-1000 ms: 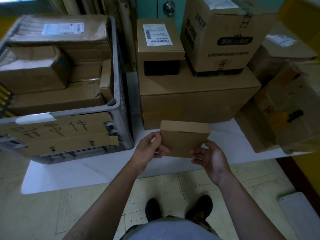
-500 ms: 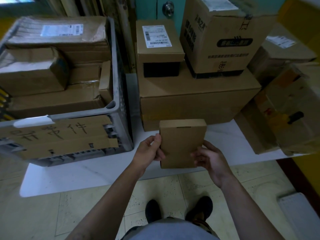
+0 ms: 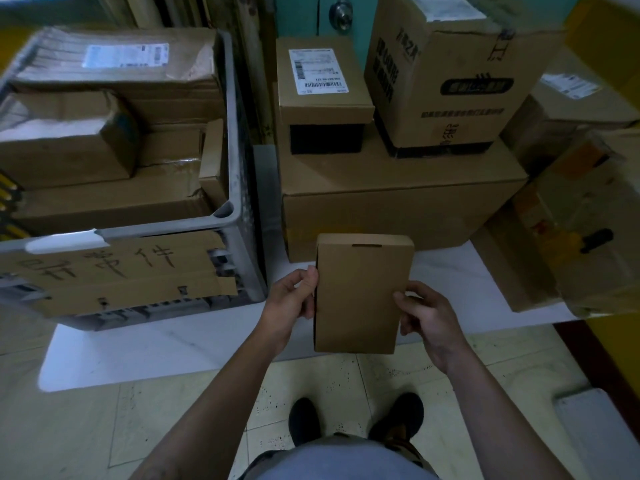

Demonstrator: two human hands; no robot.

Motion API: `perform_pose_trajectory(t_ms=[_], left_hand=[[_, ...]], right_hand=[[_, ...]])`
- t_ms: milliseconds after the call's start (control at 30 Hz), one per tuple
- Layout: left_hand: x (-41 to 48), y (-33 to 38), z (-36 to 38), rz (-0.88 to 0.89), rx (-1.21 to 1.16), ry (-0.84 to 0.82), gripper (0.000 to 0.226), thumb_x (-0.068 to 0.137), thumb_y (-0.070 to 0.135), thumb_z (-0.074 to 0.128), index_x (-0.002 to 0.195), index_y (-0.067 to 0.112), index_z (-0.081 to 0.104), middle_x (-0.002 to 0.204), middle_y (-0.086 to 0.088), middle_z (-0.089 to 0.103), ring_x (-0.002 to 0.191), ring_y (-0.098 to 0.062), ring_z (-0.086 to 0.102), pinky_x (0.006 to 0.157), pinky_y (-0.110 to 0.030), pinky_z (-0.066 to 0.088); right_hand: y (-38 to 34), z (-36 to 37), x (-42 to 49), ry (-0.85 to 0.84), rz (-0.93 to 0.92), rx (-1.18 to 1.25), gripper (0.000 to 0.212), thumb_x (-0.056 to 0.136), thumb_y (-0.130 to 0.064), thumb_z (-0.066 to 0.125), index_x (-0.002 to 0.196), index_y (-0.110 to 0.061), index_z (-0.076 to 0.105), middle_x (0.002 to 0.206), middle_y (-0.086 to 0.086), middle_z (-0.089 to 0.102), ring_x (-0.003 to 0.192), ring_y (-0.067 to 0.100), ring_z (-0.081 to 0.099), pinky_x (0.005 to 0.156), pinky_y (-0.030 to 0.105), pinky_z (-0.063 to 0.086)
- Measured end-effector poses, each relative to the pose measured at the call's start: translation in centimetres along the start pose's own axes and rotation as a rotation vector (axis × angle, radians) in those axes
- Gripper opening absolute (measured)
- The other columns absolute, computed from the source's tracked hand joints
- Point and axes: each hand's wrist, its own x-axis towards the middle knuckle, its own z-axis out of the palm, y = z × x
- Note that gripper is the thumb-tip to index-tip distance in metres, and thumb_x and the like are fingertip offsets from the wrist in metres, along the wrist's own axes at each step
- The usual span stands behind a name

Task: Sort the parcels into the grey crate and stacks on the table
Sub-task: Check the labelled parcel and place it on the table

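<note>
Where the two hands meet: parcel [image 3: 362, 292], flat and brown, plain face toward the camera, long side running 12 to 6 o'clock; a tab slot shows near its far end; it is held over the table's near edge
Left hand [image 3: 289, 303]: grips the parcel's 9 o'clock edge; thumb tip on the edge, fingers curled against the side
Right hand [image 3: 427, 318]: pinches the 3 o'clock edge; thumb on the front face, fingers curled behind
Table [image 3: 166, 344]: white top under the parcel; its near edge crosses behind the parcel's lower half
Big box [image 3: 381, 209]: at 12 o'clock from the parcel, on the table; carries two smaller boxes
Labelled box [image 3: 322, 81]: on the big box's left half; white shipping label on top
Printed box [image 3: 446, 77]: tall, just beside the labelled box at its 3 o'clock
Crate [image 3: 242, 188]: grey, at 10 o'clock from the parcel; packed with brown parcels; a cardboard sign [image 3: 114, 268] with handwriting hangs on its near wall
More boxes [image 3: 588, 220]: at 2 o'clock, blurred
Shoes [image 3: 304, 420]: at 6 o'clock, on the tiled floor
</note>
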Motion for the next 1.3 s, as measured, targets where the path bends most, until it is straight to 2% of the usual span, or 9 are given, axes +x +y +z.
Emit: perform_pose_trajectory(t_ms=[200,300,433,667,767,900,967,1133,1300], left_hand=[[-0.6,0.2,-0.1,0.027,-0.047,-0.019,0.034,0.086,0.049,0.056,0.073,0.018,0.065,0.052,-0.004,0.048,0.052,-0.018,0.044,0.06,-0.029,0.039],[-0.7,0.1,-0.1,0.025,-0.072,-0.001,0.057,0.086,0.05,0.056,0.105,-0.003,0.068,0.088,-0.023,0.07,0.079,-0.025,0.063,0.075,-0.033,0.048],[-0.7,0.3,0.0,-0.01,-0.051,0.037,0.045,0.093,0.049,0.052,0.103,0.012,0.075,0.099,-0.008,0.077,0.087,-0.016,0.072,0.072,-0.02,0.054],[-0.6,0.3,0.4,-0.067,-0.089,0.05,0.04,0.099,0.041,0.053,0.103,0.005,0.072,0.091,-0.006,0.074,0.084,-0.017,0.068,0.075,-0.028,0.052],[-0.5,0.4,0.3,-0.085,-0.116,0.033,0.026,0.099,0.034,0.056,0.098,0.013,0.069,0.089,-0.003,0.073,0.083,-0.017,0.066,0.073,-0.028,0.053],[-0.1,0.3,0.2,-0.084,-0.09,0.06,0.029,0.1,0.031,0.058,0.13,0.032,0.058,0.095,-0.002,0.073,0.085,-0.027,0.066,0.075,-0.04,0.054],[0.1,0.0,0.1,-0.08,-0.102,0.055,0.035,0.102,0.028,0.057,0.135,0.039,0.054,0.092,0.001,0.074,0.083,-0.032,0.064,0.075,-0.044,0.054],[0.2,-0.1,0.5,-0.028,-0.03,0.098,0.02,0.104,0.024,0.053,0.11,0.02,0.071,0.104,-0.01,0.068,0.074,-0.017,0.066,0.062,-0.03,0.056],[0.7,-0.1,0.3,-0.104,-0.236,0.068,0.035,0.108,0.018,0.038,0.116,0.012,0.072,0.127,0.015,0.056,0.092,-0.023,0.062,0.076,-0.037,0.055]], right_hand=[[0.0,0.0,-0.4,-0.065,-0.026,0.007,0.008,0.091,-0.004,0.062,0.098,-0.006,0.065,0.052,-0.002,0.054,0.048,0.018,0.043,0.052,0.029,0.039],[0.0,0.0,-0.7,-0.085,-0.014,0.022,0.013,0.086,-0.011,0.069,0.091,-0.001,0.063,0.053,0.004,0.047,0.049,0.018,0.042,0.05,0.029,0.039],[-0.2,0.6,-1.1,-0.068,-0.003,0.03,0.018,0.087,-0.019,0.068,0.08,-0.005,0.061,0.057,0.006,0.047,0.05,0.015,0.045,0.046,0.024,0.04],[-0.6,1.2,-1.3,0.019,0.003,0.011,0.024,0.091,-0.024,0.066,0.071,-0.011,0.062,0.052,-0.002,0.051,0.05,0.014,0.047,0.048,0.025,0.041],[-0.7,1.3,-1.4,0.047,0.012,0.007,0.024,0.09,-0.03,0.067,0.082,-0.007,0.069,0.07,0.01,0.066,0.067,0.024,0.06,0.061,0.034,0.047],[-0.6,0.9,-1.2,0.056,0.045,0.062,0.018,0.095,-0.029,0.06,0.108,-0.022,0.071,0.097,0.002,0.076,0.095,0.023,0.07,0.083,0.039,0.055],[-0.8,0.7,-1.2,0.055,0.032,0.131,0.028,0.096,-0.019,0.059,0.12,-0.033,0.066,0.102,-0.001,0.075,0.096,0.02,0.071,0.084,0.039,0.056],[-1.0,0.8,-1.2,0.075,-0.015,0.159,0.018,0.094,-0.009,0.059,0.097,-0.015,0.076,0.129,0.001,0.064,0.106,0.018,0.065,0.077,0.028,0.053],[-1.0,0.4,-0.8,0.045,-0.015,0.257,0.032,0.094,0.0,0.043,0.103,-0.005,0.074,0.134,0.002,0.061,0.121,0.018,0.058,0.081,0.031,0.052]])
